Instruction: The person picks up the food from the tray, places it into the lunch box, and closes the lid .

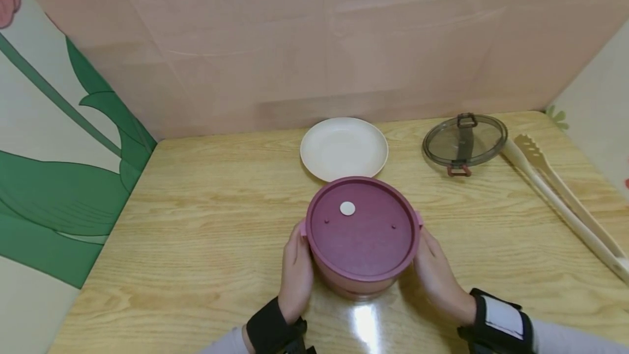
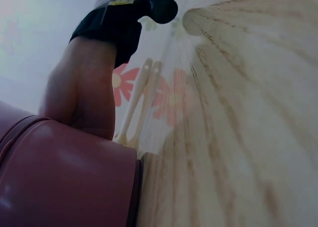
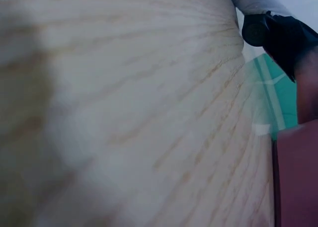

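A round pot [image 1: 361,288] with a plum-coloured lid [image 1: 363,250] sits on the wooden table in front of me. The lid carries a white dot and has small pink tabs at its two sides. My left hand [image 1: 297,277] grips the pot's left side below the tab, and my right hand [image 1: 439,277] grips the opposite side. Much of the fingers is hidden behind the pot. From the left wrist, the pink pot wall [image 2: 69,177] shows close up, with the right hand [image 2: 87,88] against its far side.
A white plate [image 1: 344,146] lies just behind the pot. At the back right is a clear glass lid [image 1: 447,141] with a dark strap and red clip. Two long pale utensils [image 1: 565,198], one slotted, lie along the table's right side beside it. A pink wall covering [image 1: 319,42] rises behind.
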{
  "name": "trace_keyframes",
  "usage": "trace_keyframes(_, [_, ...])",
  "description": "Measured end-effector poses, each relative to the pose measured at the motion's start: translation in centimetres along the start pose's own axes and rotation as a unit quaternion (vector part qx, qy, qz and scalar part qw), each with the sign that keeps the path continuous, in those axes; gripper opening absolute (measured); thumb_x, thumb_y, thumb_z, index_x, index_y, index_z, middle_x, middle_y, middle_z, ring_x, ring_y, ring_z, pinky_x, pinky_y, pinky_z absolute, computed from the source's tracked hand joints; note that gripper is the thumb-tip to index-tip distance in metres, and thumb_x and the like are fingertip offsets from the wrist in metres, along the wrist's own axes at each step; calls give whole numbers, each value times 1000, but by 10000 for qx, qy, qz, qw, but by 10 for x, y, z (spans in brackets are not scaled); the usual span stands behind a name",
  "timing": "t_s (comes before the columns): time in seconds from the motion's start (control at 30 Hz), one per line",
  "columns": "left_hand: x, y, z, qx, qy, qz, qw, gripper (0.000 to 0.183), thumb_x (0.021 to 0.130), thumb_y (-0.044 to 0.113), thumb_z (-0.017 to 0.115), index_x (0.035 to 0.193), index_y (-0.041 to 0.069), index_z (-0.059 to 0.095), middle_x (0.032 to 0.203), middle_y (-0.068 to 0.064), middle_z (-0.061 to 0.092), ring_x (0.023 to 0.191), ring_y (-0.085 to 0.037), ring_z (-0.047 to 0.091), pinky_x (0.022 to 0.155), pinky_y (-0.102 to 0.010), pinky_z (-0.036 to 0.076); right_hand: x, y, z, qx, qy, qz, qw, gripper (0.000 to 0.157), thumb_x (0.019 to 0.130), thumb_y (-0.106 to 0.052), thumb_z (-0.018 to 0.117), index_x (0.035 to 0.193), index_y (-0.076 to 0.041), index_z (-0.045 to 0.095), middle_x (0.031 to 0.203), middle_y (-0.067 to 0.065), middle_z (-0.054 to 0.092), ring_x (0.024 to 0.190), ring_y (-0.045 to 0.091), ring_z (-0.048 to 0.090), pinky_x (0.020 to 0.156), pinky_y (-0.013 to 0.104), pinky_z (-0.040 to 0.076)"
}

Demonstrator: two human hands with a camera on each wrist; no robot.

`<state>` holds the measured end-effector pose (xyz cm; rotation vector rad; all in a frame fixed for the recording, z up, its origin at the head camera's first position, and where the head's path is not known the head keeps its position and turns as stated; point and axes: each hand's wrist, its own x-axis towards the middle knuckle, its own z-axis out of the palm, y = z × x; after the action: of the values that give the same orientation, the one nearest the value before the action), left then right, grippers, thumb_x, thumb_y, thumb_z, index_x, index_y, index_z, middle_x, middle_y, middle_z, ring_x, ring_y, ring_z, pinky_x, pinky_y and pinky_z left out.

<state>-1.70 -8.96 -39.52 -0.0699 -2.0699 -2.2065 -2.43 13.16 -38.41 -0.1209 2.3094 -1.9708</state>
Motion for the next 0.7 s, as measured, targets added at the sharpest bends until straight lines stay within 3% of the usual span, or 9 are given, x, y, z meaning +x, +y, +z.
trace_keyframes(0.1, [-1, 2, 0, 47, 50, -52, 10000, 43, 108, 24, 25, 137, 4, 50, 135, -10, 56, 131, -18, 47, 111, -29, 37, 0, 1, 0, 5, -21, 0, 10000, 62, 106, -43, 18, 149, 0, 30, 158, 13, 24, 147, 27, 16, 98, 1, 28])
trace_keyframes(0.27, [-4, 3, 1, 84, 122, -78, 9999, 43, 108, 24, 26, 138, 4, 51, 137, -10, 55, 132, -18, 45, 112, -29, 35, 2, 3, -2, 3, -105, -234, 9997, 58, 107, -40, 19, 147, -2, 36, 153, 4, 35, 140, 1, 26, 99, 3, 30])
trace_keyframes(0.37, [-4, 3, 1, 105, 88, -80, 9999, 44, 108, 24, 26, 138, 5, 50, 138, -9, 54, 133, -18, 44, 113, -30, 35, 2, 3, -3, -5, -118, -240, 9996, 58, 107, -40, 19, 146, -2, 38, 148, 1, 40, 134, -6, 31, 98, 4, 31])
trace_keyframes(0.4, [-4, 3, 1, 130, 64, -84, 9999, 44, 108, 24, 26, 139, 5, 50, 138, -9, 54, 134, -18, 44, 113, -30, 34, 2, 3, -4, -11, -121, -190, 9997, 58, 107, -41, 19, 146, -2, 38, 149, 2, 39, 136, -4, 30, 99, 5, 31])
trace_keyframes(0.47, [-3, 3, 0, 189, -24, -79, 9998, 44, 108, 24, 25, 139, 6, 49, 139, -9, 54, 134, -18, 44, 113, -30, 34, 2, 1, -4, 41, -94, 6, 9999, 60, 106, -43, 19, 148, -3, 35, 153, 5, 34, 142, 6, 25, 111, 17, 29])
trace_keyframes(0.53, [-1, 2, -1, 281, -124, -34, 9995, 44, 108, 24, 25, 140, 6, 48, 139, -9, 54, 133, -18, 44, 113, -31, 35, 1, -1, -4, 70, -82, 253, 9996, 63, 106, -45, 19, 150, -2, 30, 158, 10, 26, 146, 19, 18, 118, 34, 23])
trace_keyframes(0.63, [2, 1, -2, 380, -212, 62, 9990, 44, 108, 24, 25, 138, 5, 50, 136, -10, 56, 131, -19, 47, 111, -32, 37, 0, -3, -4, 155, -17, 525, 9985, 65, 105, -46, 19, 151, 1, 25, 160, 15, 17, 147, 31, 11, 116, 60, 14])
trace_keyframes(0.7, [4, 0, -3, 360, -228, 80, 9991, 44, 108, 26, 25, 137, 5, 51, 134, -10, 58, 129, -19, 49, 110, -32, 39, -1, -3, -3, 179, 1, 601, 9980, 66, 106, -45, 19, 151, 2, 22, 161, 14, 14, 147, 32, 10, 116, 60, 13])
